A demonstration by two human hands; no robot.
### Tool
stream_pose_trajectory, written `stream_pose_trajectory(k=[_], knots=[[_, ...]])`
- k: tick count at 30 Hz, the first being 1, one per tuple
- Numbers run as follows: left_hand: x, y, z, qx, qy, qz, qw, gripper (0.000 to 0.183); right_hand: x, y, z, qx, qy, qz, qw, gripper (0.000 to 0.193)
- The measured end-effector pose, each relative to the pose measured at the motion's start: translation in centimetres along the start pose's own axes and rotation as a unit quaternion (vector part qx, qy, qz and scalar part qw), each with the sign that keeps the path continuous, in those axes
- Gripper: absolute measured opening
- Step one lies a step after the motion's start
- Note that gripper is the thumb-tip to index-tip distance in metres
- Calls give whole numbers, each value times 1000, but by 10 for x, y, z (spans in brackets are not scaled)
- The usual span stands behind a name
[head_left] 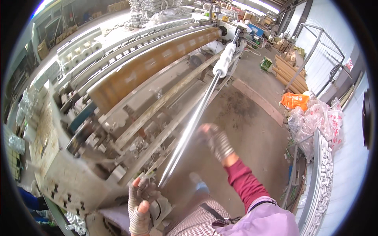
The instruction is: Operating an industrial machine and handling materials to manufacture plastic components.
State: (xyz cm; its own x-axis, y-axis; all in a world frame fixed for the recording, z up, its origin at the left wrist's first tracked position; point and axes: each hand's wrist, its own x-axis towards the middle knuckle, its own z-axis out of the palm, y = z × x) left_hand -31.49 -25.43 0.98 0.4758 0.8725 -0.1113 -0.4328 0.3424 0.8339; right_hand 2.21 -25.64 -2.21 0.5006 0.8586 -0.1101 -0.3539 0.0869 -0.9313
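Observation:
A long shiny metal shaft [189, 128] slants from the lower middle up to the right, along the near side of a roller machine [141, 114]. White rolls [225, 59] sit on its far part. My left hand [139, 204], in a worn grey glove with bare fingertips, is beside the shaft's near end, thumb and fingers apart and nothing in them. My right hand [216, 142], gloved alike, hovers just right of the shaft's middle. Motion smears its fingers, and whether they touch the shaft is unclear.
A brown-wrapped roller [157, 65] lies across the machine. Right of the floor [252, 157] are cardboard tubes [290, 74], an orange bag [295, 101], clear plastic sacks [315, 122] and a long tray of small pale pieces [323, 173]. A green crate [265, 63] stands farther back.

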Motion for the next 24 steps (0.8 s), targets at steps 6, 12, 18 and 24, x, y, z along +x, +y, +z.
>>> stream_pose_trajectory(k=[6, 12, 18, 24], knots=[[51, -18, 91, -84, 81, -50, 992, 69, 292, -112, -184, 132, 208, -32, 969, 52], [71, -16, 117, -32, 230, -83, 969, 72, 582, -163, -355, -84, 176, -190, 962, 90], [95, -7, 127, -128, 294, -64, 945, 68, 537, -150, -349, 64, 29, -143, 987, 68], [49, -22, 90, -232, 189, -18, 954, 78, 301, -118, -146, 253, -38, -64, 964, 46]])
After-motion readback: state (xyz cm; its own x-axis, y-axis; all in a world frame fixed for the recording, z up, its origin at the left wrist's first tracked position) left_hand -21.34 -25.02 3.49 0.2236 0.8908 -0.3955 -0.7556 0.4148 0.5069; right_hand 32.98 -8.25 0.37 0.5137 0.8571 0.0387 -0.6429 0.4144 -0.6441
